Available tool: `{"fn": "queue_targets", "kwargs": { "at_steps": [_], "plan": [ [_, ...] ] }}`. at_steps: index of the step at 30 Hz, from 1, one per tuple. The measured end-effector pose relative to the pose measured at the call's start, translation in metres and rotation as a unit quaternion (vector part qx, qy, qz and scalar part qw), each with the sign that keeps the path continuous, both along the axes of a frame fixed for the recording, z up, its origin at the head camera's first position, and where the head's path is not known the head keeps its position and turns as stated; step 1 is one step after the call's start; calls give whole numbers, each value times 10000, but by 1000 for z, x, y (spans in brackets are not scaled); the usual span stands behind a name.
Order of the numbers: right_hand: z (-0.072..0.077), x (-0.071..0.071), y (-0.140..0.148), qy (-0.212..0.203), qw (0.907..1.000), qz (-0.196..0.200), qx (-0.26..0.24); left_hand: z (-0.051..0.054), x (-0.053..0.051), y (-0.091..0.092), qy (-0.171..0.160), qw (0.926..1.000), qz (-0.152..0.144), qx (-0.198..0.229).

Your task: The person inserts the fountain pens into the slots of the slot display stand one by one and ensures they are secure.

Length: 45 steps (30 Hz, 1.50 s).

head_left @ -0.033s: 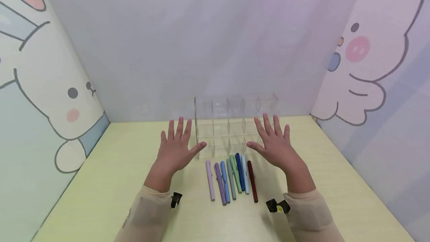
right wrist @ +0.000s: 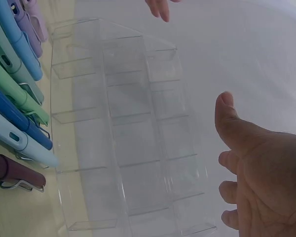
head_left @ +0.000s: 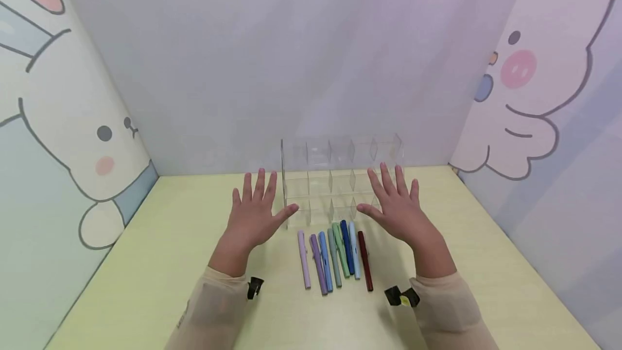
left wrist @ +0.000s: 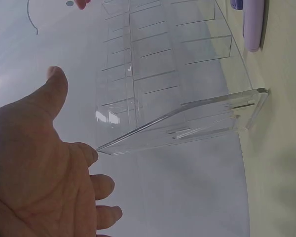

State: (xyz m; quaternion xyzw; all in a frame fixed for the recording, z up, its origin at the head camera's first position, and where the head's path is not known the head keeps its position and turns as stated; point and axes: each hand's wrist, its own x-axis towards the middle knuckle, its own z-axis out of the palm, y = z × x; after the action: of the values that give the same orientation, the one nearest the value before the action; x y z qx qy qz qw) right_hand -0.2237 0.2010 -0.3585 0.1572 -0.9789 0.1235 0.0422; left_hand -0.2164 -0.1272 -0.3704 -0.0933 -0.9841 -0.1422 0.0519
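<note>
My left hand (head_left: 255,220) hovers with fingers spread and palm down, left of a clear plastic rack (head_left: 319,183) with tiered compartments. On the other side my right hand (head_left: 403,217), also spread, overlaps the rack's right part from above. Neither hand holds anything. Between them several capped pens lie side by side on the table: lilac (head_left: 303,260), purple (head_left: 318,263), blue (head_left: 326,262), grey-green (head_left: 334,258), green (head_left: 341,250), dark blue (head_left: 347,247), light blue (head_left: 355,250) and dark red (head_left: 365,261). Metal or coloured clips show in the right wrist view. No pens stand in the rack.
A pale yellow table (head_left: 160,263) carries everything. Behind the rack rises a plain grey-white wall (head_left: 233,69). Side panels bear a cartoon rabbit (head_left: 73,139) on the left and a white cartoon animal (head_left: 544,96) on the right. Black straps or mounts (head_left: 255,288) sit at both wrists.
</note>
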Motion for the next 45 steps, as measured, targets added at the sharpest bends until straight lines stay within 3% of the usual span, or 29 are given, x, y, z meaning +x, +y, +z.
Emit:
{"fn": "queue_targets", "kwargs": {
  "at_steps": [8,11,13,14,16,20,24,28,31,35,40,45],
  "plan": [
    [7,4,1,135,9998,46,-158,1,-4,-5,-55,9998,-36,211],
    [9,5,3,232,9994,65,-267,-4,-9,-11,-179,9971,-172,717],
    [11,5,4,325,9988,99,-349,-9,-14,-15,-336,9900,-295,1337],
    [12,5,6,393,9984,114,-401,-11,-17,-17,-434,9834,-375,1721],
    [14,5,8,510,9972,129,-537,-18,-23,-21,-705,9633,-483,2545],
    [20,6,13,487,9948,39,-897,-34,-34,-24,-1274,9106,-557,3891],
    [21,7,16,-78,9952,-101,-972,-50,-42,-23,-1828,8699,-618,4540],
    [12,5,14,-1124,9907,74,-760,-62,-47,-18,-2193,8467,-641,4806],
    [-1,-1,9,-2033,9767,197,-656,-67,-48,-14,-2170,8452,-619,4844],
    [-21,-9,2,-2815,9571,63,-684,-69,-50,-9,-1960,8520,-573,4822],
    [-42,-15,-3,-3130,9456,-101,-877,-70,-49,-7,-1875,8540,-357,4839],
    [-57,-18,-6,-3182,9433,-149,-931,-72,-49,-7,-1905,8557,-271,4804]
  ]
}}
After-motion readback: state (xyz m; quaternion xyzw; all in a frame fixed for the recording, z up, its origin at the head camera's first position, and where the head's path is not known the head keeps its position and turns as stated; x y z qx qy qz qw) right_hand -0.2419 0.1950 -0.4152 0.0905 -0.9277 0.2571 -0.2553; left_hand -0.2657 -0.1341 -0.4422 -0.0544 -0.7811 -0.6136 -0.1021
